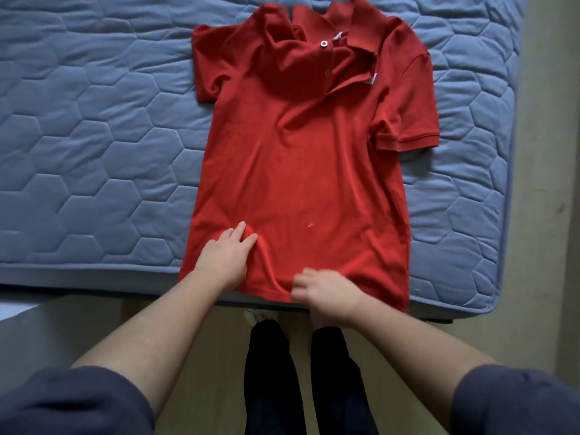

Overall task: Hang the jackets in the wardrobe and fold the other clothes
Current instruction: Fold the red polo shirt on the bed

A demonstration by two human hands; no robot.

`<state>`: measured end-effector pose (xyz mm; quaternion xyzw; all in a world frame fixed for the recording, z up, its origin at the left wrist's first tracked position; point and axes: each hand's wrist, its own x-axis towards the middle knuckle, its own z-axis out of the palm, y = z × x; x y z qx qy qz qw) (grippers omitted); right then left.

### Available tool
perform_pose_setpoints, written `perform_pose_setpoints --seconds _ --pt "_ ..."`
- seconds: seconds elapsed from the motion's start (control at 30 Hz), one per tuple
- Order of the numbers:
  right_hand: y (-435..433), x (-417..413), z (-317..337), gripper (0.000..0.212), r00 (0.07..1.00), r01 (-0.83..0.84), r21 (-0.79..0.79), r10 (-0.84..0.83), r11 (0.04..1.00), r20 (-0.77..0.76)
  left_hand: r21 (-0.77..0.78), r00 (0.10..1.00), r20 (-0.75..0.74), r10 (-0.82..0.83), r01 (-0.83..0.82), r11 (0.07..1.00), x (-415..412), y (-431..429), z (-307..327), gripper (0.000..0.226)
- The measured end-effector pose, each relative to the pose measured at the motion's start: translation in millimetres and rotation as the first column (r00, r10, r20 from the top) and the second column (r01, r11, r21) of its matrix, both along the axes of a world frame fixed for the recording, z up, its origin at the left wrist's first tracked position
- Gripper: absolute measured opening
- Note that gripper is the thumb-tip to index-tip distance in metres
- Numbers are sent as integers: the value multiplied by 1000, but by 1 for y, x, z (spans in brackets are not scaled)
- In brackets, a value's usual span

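A red polo shirt (301, 158) lies spread front side up on the blue quilted mattress (94, 136), collar at the far end and hem at the near edge. Its collar is rumpled and the placket is open. My left hand (224, 259) rests flat on the lower left part of the shirt, fingers slightly apart. My right hand (326, 295) is at the hem in the middle, blurred, with its fingers curled against the fabric. Whether it pinches the hem I cannot tell.
The mattress's near edge (94, 271) runs across the view, and its right edge (505, 183) meets a pale floor strip. Below it is wooden floor (213, 356) with my dark-trousered legs (270, 372) standing close to the bed.
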<state>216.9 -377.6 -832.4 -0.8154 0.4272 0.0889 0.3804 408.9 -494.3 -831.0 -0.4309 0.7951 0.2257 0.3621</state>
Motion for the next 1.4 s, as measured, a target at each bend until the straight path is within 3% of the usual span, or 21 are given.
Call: perform_pose_setpoints --seconds 0.07,0.1,0.13,0.23,0.27,0.4,0.57,0.6,0.67,0.73,0.83,0.97,1.03,1.17,1.4 --pt "-23 -17 -6 49 953 257 -141 -275 956 -129 11 1000 8 10 -10 1000 -4 0 2 60" --pt "-30 -23 -8 61 911 323 -96 -337 942 -239 13 1000 12 17 -17 1000 -5 0 2 58" --pt "-32 -26 -10 66 902 308 -17 -297 951 -312 16 1000 17 23 -23 1000 -5 0 3 57" --pt "-24 -15 -1 48 969 -68 249 123 966 -214 65 999 50 9 -12 998 -9 -2 8 51" --pt "-21 -10 6 41 976 -97 254 142 962 -167 83 998 60 -9 4 997 -9 -3 12 48" --pt "-50 -9 19 42 980 177 104 -166 979 -105 27 998 15 -66 66 997 -9 -21 27 30" --pt "-112 -17 13 38 923 355 -28 -355 934 -148 -107 994 -70 -83 75 991 -10 -86 24 25" --pt "-122 -19 7 35 874 449 -71 -455 891 -170 -129 993 -91 -77 65 990 -9 -100 21 25" --pt "-133 -26 -7 31 692 689 -106 -695 717 -196 -167 987 -134 -94 71 983 -5 -120 12 22" --pt "-132 -32 -18 23 556 810 -79 -805 581 -208 -194 974 -183 -132 96 976 -1 -128 3 18" --pt "-103 -34 -27 10 560 822 20 -802 569 -208 -158 947 -287 -144 102 982 -2 -114 -8 15" --pt "-55 -22 -31 17 507 862 93 -843 498 -180 -27 942 -328 -74 69 997 -4 -76 -21 15" --pt "-48 -16 -37 23 462 887 62 -874 458 -149 15 945 -327 -6 12 1000 -3 -63 -27 16" --pt "-43 -3 -47 26 463 877 -93 -880 472 -101 21 932 -341 124 -125 992 -3 -49 -35 13" --pt "-40 9 -63 5 368 903 -227 -929 365 -34 -60 924 -338 180 -212 975 -10 -41 -46 8"
